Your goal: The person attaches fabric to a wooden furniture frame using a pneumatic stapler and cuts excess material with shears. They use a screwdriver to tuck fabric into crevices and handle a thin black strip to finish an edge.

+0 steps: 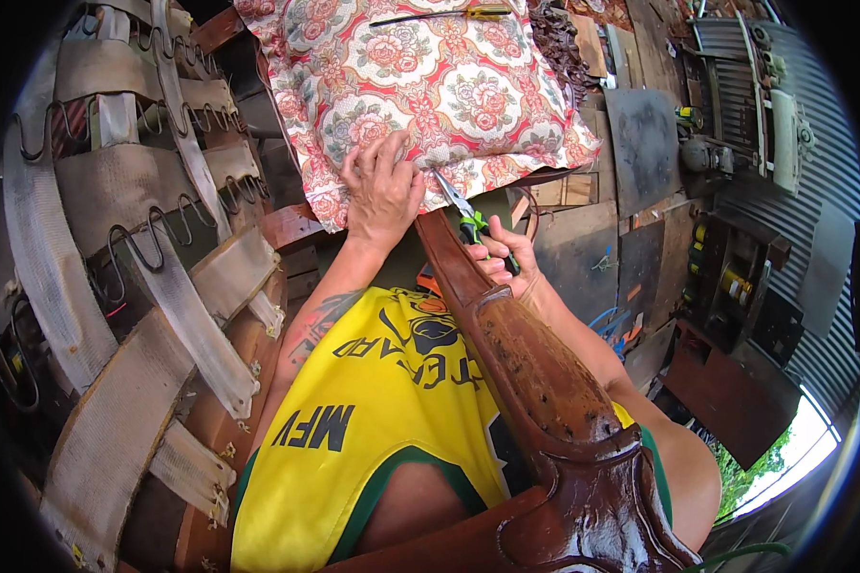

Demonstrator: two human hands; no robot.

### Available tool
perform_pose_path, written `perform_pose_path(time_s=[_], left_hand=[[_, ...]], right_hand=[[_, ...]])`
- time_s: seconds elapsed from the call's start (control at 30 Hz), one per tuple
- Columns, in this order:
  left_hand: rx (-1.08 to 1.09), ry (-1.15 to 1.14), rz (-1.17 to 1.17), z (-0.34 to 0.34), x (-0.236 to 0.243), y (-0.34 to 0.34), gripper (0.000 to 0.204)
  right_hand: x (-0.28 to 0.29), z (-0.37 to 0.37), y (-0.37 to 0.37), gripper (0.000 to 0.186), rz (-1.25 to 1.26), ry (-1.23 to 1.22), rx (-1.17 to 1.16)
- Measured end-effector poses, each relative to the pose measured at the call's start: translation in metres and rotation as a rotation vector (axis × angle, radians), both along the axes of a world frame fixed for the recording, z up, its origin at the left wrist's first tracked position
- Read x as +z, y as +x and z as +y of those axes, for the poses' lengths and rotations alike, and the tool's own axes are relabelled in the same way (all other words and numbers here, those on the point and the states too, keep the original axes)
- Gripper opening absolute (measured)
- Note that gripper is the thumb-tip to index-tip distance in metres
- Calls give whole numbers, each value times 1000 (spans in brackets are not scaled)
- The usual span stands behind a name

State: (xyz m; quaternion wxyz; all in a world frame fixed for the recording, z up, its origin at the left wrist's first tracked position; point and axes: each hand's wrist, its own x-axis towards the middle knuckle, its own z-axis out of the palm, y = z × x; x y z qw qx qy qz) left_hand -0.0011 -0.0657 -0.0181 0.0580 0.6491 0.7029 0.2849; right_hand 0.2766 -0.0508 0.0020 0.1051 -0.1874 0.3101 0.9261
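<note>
A padded cushion (pixel 478 105) in red and cream floral fabric lies in front of me. My left hand (pixel 382 186) presses on its near edge, fingers bent over the fabric and thumb beside the seam. In my right hand (pixel 516 258) is a pair of long-nose pliers (pixel 466 215) with green and black handles. The pliers' tips touch or nearly touch the cushion's near edge, just right of my left fingers; exactly what they grip is too small to tell. A screwdriver (pixel 483 12) with a yellow handle lies on top of the cushion.
A brown carved wooden chair arm (pixel 545 372) runs between my body and right arm. To the left stands a frame with woven webbing straps (pixel 115 196) and metal hooks. Boards (pixel 640 143) cover the floor at right, near a shelf unit (pixel 736 277) and corrugated metal (pixel 803 86).
</note>
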Motion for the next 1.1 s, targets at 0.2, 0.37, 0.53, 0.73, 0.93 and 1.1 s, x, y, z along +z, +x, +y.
perform_pose_path(time_s=[0.2,0.37,0.53,0.73,0.93,1.1], left_hand=[[8,-45,-27,-3,1,1,17],[10,43,-43,1,5,-3,18],[227,8,-894,11,24,-1,14],[222,-47,-2023,28,38,3,19],[9,-182,-2176,26,32,-4,34],[51,-160,-2197,31,22,-8,20]], right_hand=[[-22,-31,6,64,269,190,-74],[10,-8,28,61,131,349,-47],[58,49,38,52,-164,765,156],[64,91,10,47,-134,879,359],[56,114,-1,46,-12,738,436],[67,131,-15,43,-92,835,613]])
